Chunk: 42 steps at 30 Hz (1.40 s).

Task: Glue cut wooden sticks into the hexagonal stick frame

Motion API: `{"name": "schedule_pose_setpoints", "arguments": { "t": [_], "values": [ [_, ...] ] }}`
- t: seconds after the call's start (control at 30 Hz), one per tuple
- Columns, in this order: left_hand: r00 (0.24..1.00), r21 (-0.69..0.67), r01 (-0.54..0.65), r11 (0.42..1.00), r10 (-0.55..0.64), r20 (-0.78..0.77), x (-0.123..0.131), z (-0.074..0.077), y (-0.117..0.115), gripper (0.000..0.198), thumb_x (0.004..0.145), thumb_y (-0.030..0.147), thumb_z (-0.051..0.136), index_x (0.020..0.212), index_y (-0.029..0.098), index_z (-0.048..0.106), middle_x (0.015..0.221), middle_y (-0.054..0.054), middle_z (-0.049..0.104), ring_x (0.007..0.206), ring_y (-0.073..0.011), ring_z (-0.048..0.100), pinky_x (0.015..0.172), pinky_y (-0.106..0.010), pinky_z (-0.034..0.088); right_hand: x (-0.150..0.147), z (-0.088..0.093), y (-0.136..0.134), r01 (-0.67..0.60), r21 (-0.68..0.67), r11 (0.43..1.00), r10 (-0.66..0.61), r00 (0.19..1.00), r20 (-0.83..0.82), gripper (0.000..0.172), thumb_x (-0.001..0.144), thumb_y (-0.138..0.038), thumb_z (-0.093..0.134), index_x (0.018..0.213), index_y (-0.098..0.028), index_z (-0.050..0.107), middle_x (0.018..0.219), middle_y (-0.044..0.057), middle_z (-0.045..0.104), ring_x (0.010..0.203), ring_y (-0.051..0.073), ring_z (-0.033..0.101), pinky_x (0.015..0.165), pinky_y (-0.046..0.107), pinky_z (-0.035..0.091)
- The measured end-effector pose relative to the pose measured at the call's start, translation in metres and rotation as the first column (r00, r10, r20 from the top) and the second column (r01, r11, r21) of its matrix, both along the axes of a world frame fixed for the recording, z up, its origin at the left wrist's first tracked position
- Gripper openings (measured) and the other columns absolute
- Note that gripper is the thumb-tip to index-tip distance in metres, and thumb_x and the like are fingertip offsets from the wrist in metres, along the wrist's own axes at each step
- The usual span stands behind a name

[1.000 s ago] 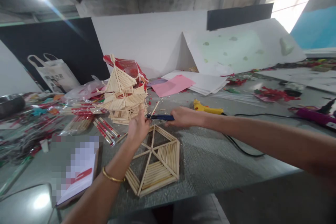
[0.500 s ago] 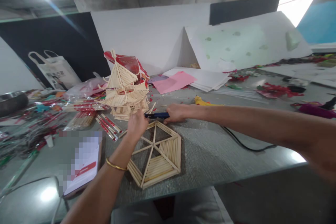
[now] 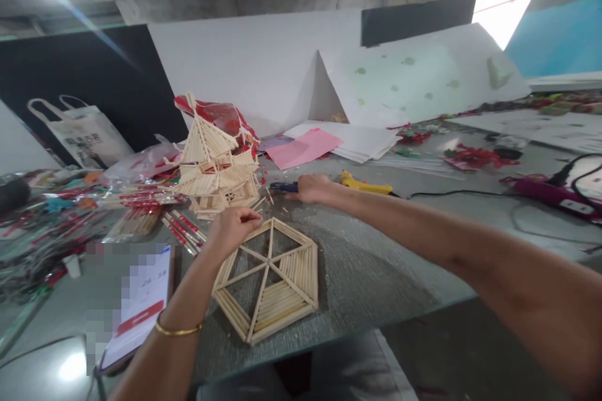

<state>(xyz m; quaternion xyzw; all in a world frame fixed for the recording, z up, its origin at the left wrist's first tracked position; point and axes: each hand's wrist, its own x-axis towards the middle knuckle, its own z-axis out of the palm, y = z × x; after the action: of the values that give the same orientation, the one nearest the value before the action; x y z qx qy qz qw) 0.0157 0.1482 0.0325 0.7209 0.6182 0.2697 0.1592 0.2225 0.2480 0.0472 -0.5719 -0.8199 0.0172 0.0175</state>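
My right hand (image 3: 313, 188) is closed around blue-handled pliers (image 3: 285, 187), whose dark jaws point left, low over the table. My left hand (image 3: 234, 229) is pinched just above the far left edge of a flat six-sided frame (image 3: 269, 261) of pale wooden sticks; whatever is between the fingertips is too small to make out. Sticks fill two of the frame's front and right sections, while other sections show open middles. Behind my left hand stands a tiered pagoda model (image 3: 214, 166) of the same sticks. Small stick offcuts (image 3: 270, 195) lie near the plier jaws.
A yellow glue gun (image 3: 367, 185) lies right of my right hand, its cable running right toward a purple power strip (image 3: 555, 195). Red-and-white wrapped stick bundles (image 3: 182, 232) and a phone (image 3: 141, 319) are at left. Pink paper (image 3: 305, 148) lies behind.
The pliers have moved away from my left hand, back and up in the view. My left hand has come down and left toward the frame. The view has shifted slightly.
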Motion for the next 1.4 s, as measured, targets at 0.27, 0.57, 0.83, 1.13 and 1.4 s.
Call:
{"name": "schedule_pose_setpoints", "arguments": {
  "t": [0.27,0.57,0.83,1.13,1.4],
  "values": [
    [0.934,-0.276,0.353,0.894,-0.353,0.05,0.017,0.009,-0.031,0.013,0.065,0.03,0.059,0.068,0.021,0.068,0.064,0.001,0.066,0.06,-0.0147,0.058,0.056,-0.023,0.039,-0.018,-0.019,0.009,0.175,0.103,0.979,-0.179,0.983,0.029,0.073,0.079,-0.066,0.037,0.114,-0.004,0.058,0.118,0.027,0.051,0.108,0.037,0.048,0.086,0.049,0.035],
    [0.898,-0.357,0.408,0.84,-0.439,-0.005,0.02,0.019,-0.051,0.012,0.065,0.025,0.058,0.069,0.022,0.069,0.063,0.003,0.066,0.059,-0.013,0.057,0.054,-0.021,0.037,-0.014,-0.024,0.002,0.092,0.156,0.983,-0.096,0.995,0.021,0.069,0.083,-0.063,0.033,0.114,-0.006,0.056,0.116,0.024,0.054,0.107,0.035,0.047,0.086,0.046,0.033],
    [0.902,-0.355,0.401,0.844,-0.432,-0.008,0.02,0.013,-0.048,0.01,0.063,0.025,0.059,0.067,0.022,0.068,0.058,0.003,0.063,0.054,-0.0116,0.054,0.05,-0.021,0.034,-0.013,-0.029,0.004,0.071,0.176,0.982,-0.076,0.997,0.022,0.068,0.085,-0.061,0.029,0.114,-0.006,0.056,0.114,0.024,0.054,0.106,0.035,0.047,0.084,0.046,0.032],
    [0.885,-0.34,0.425,0.839,-0.464,-0.039,0.024,0.016,-0.05,0.005,0.064,0.022,0.057,0.065,0.02,0.062,0.057,0.006,0.057,0.054,-0.0093,0.049,0.051,-0.021,0.033,-0.012,-0.034,0.007,0.059,0.188,0.98,-0.063,0.998,0.017,0.071,0.085,-0.062,0.024,0.115,-0.005,0.055,0.115,0.024,0.053,0.106,0.035,0.045,0.085,0.044,0.03],
    [0.873,-0.317,0.449,0.835,-0.486,-0.044,0.023,0.018,-0.05,0.001,0.066,0.02,0.055,0.066,0.02,0.057,0.061,0.005,0.057,0.057,-0.0094,0.05,0.053,-0.021,0.034,-0.011,-0.033,0.006,0.063,0.189,0.98,-0.068,0.998,0.02,0.07,0.085,-0.061,0.026,0.114,-0.005,0.055,0.114,0.024,0.053,0.105,0.035,0.045,0.084,0.045,0.031]
  ]
}}
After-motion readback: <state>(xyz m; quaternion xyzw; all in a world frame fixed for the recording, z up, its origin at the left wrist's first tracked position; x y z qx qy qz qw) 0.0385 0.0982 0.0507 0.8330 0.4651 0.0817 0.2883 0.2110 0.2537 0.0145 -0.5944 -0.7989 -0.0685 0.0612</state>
